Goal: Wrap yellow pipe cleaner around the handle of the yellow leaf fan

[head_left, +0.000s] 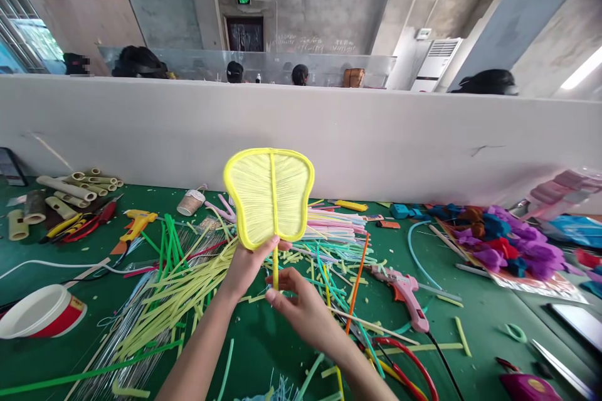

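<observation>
A yellow hand fan (256,194) is upright in front of me, with a thick fuzzy rim, a centre rib and a pale threaded face. My left hand (254,260) grips it where the face meets the handle. Lower down, the fingers and thumb of my right hand (298,304) close around the thin yellow handle (276,266). Yellow-green fuzzy stems (188,288) lie in a heap to the left of my hands. Behind the fan, pink and pale stems (336,225) are bundled on the green table (254,344).
A pink glue gun (404,288) and red-handled pliers (414,357) lie at the right. Leftward are a yellow glue gun (138,225), a paper bowl (42,313) and bamboo pieces (70,191). Purple flowers (527,244) stand far right. A white partition (376,144) crosses behind, with people's heads beyond.
</observation>
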### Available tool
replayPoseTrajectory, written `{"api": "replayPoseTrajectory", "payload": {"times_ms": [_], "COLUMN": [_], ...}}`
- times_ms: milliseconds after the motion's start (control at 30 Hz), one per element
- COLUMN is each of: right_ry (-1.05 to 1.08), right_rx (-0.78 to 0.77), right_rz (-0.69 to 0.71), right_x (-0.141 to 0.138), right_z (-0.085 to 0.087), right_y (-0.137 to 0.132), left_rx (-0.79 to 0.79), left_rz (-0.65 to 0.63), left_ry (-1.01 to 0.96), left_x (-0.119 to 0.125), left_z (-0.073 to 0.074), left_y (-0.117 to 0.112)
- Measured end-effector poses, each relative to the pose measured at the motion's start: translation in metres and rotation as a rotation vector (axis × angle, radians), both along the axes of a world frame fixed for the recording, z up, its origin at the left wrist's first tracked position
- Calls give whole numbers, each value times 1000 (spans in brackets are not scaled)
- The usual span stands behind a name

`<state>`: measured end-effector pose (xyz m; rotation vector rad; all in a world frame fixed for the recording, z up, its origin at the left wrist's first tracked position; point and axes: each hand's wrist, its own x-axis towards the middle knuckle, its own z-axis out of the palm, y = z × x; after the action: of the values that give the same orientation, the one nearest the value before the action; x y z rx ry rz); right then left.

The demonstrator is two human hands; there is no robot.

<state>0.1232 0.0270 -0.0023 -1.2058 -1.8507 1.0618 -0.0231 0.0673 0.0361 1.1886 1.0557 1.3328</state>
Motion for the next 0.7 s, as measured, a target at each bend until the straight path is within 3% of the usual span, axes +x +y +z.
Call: {"api": "replayPoseTrajectory", "payload": {"times_ms": [67, 133, 200, 300, 433, 600, 700], "right_ry": [407, 769, 919, 937, 909, 848, 845], "right_rx": [-285, -523, -605, -612, -608, -578, -592], "right_rz": [76, 49, -22, -63, -49, -28, -67], "right_x": [-4, -10, -16, -20, -20, -15, -12], "right_z": [9, 15, 16, 12, 3, -8, -12], "right_y": [3, 5, 6, 6, 8, 20, 28], "left_rx": [-18, -45, -69, -97, -110, -134, -131], "left_rz": [-70, -135, -188, -212, -122, 37, 60], "left_ry": [-6, -29, -67, -158, -255, -206, -179], "left_x": [-1, 0, 3, 7, 6, 2, 2], "left_z": [1, 0, -3, -7, -12, -27, -35], "left_y": [-1, -2, -2, 1, 8, 18, 21]}}
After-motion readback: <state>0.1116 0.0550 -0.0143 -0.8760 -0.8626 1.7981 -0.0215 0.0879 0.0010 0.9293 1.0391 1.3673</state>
